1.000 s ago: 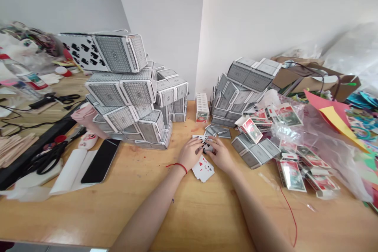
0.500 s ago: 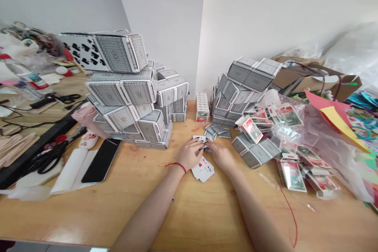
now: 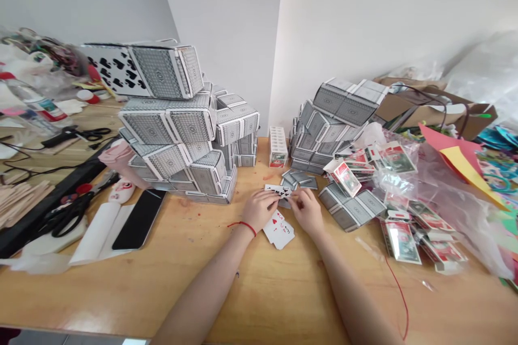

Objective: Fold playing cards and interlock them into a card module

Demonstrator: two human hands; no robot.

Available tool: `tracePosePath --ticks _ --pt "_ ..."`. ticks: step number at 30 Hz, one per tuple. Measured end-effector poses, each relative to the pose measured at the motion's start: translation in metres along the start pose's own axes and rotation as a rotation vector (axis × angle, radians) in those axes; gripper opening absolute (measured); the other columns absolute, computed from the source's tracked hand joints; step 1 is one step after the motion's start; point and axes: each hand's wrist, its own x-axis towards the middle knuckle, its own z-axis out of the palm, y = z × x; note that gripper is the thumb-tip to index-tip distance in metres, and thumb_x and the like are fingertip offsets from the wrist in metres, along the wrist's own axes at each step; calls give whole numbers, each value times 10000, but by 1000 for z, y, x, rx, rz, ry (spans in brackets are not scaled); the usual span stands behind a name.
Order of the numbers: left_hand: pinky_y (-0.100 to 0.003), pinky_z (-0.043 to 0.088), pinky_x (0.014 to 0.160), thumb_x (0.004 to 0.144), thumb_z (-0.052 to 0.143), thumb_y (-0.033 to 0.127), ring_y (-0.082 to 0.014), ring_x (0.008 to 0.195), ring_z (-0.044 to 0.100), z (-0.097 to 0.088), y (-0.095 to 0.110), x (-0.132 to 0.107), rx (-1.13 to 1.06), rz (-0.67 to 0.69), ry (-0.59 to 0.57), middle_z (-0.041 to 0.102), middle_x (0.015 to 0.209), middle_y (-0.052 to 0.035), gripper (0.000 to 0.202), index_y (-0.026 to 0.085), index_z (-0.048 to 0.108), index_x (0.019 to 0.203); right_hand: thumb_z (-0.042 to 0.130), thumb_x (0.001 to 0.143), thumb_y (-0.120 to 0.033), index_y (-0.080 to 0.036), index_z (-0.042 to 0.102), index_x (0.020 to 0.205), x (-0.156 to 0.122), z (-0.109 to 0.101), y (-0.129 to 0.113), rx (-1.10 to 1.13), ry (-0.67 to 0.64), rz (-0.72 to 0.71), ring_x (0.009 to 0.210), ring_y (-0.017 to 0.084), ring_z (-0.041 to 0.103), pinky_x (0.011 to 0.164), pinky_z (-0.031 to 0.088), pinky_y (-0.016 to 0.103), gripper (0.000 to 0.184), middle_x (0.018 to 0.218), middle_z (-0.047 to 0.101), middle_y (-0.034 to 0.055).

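Observation:
A spade-or-club-patterned playing card [image 3: 279, 189] lies face up between my two hands, with a grey-backed card partly visible beneath it. My left hand [image 3: 260, 211], with a red string bracelet at the wrist, is closed on the card's left and near part. At the card's right end, my right hand [image 3: 307, 212] is pinched with bent fingers. Close below the hands is a small pile of loose playing cards [image 3: 280, 232], face up, with hearts showing. Several grey-backed cards [image 3: 300, 180] rest just beyond the right hand.
Stacked card-block structures stand at left [image 3: 190, 124] and right [image 3: 324, 129]. Between them is a clear case [image 3: 278, 146]. A card block [image 3: 352, 207] and opened card boxes [image 3: 400, 237] lie right. A phone [image 3: 140, 220] and scissors [image 3: 73, 213] lie left.
My right hand has drawn its fingers back from the flat card and curled them at its right end. More of the card face shows now. The left hand stays almost in place.

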Motion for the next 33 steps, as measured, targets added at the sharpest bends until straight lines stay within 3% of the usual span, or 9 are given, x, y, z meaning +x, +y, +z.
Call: tracePosePath --ticks 2,5,8,14,21,26,33 --pt "-368 451 877 768 516 174 -152 916 590 -1 0 0 -19 -33 41 665 916 -21 174 226 642 876 461 797 -354 -188 562 692 0 -3 -3 31 -2 34 554 137 496 541 414 256 221 662 566 36" --pt "-356 463 867 775 511 179 -151 923 587 -1 1 1 -50 -66 56 661 926 -27 182 226 638 895 498 764 -365 -185 565 636 -1 -7 -10 107 -242 17 472 112 437 476 361 226 231 530 518 -3" --pt "-348 467 867 779 506 181 -148 928 586 1 0 0 -70 -53 31 660 930 -27 187 223 638 904 562 707 -365 -195 607 747 -1 -6 -17 127 -440 -14 461 102 437 463 332 211 180 553 549 -13" --pt "-360 464 871 775 516 190 -156 933 584 4 -1 -1 -51 -41 4 657 943 -29 181 227 641 899 599 657 -371 -207 576 674 -3 8 -22 23 -376 30 504 117 464 476 311 210 167 577 553 -13" --pt "-348 454 880 790 493 191 -146 938 583 0 2 0 -52 -54 27 656 956 -23 195 227 636 917 603 647 -337 -197 529 637 -4 15 -19 31 -392 94 509 120 452 471 298 210 158 565 527 -20" --pt "-365 448 885 791 485 196 -158 910 596 -2 5 1 -38 -91 142 663 931 -27 192 225 636 905 611 646 -412 -194 572 683 -4 15 -19 63 -393 128 525 131 473 485 322 222 224 590 554 -2" --pt "-281 495 749 763 511 211 -147 798 618 -2 1 -3 -67 -328 407 667 849 -38 161 191 610 888 637 611 -431 -183 603 743 -4 16 -19 152 -364 229 505 117 460 467 326 212 283 577 545 -8"
